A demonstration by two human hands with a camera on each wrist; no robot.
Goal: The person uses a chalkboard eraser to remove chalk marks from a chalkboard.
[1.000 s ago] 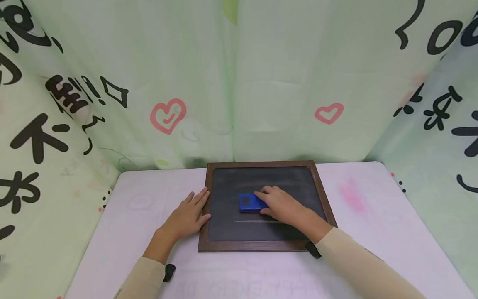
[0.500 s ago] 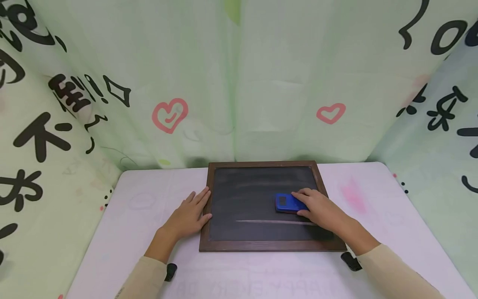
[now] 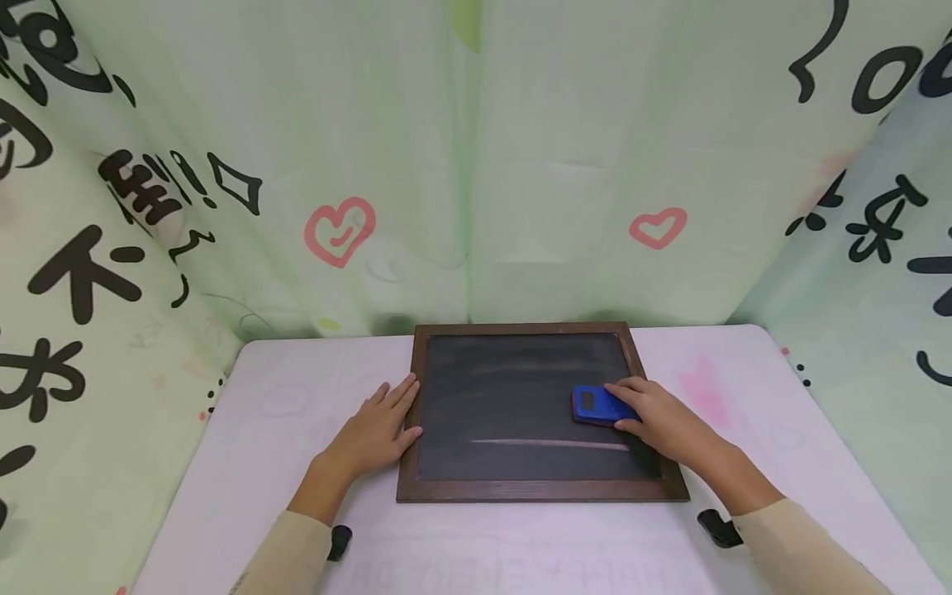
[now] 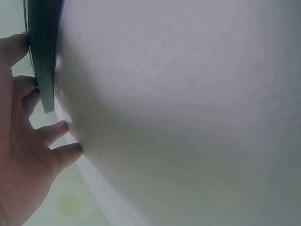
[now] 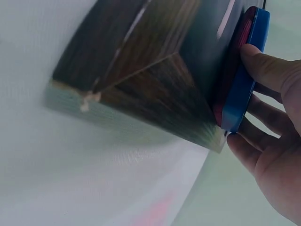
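Observation:
A small blackboard [image 3: 513, 380] with a brown wooden frame lies on the table. My right hand [image 3: 658, 420] grips a blue eraser [image 3: 595, 405] with a dark red underside, thumb on the near side and fingers on the far side, against the board's right part. The right wrist view shows the eraser [image 5: 247, 70] close to the frame's corner [image 5: 155, 89]. My left hand [image 3: 375, 434] lies with fingers spread, its fingertips and thumb at the frame's left edge. Below the eraser, a pale pinkish chalk line [image 3: 550, 444] runs across the board, with faint smears higher up.
The white table [image 3: 521, 545] has a pink stain [image 3: 702, 388] right of the board. A pale green curtain [image 3: 550, 182] with hearts and black characters hangs behind and on both sides. Black wrist devices sit by both cuffs.
My right hand has slid the eraser rightward over the board, from the middle to near the right frame edge, uncovering more of the chalk line. The left hand stays at the frame.

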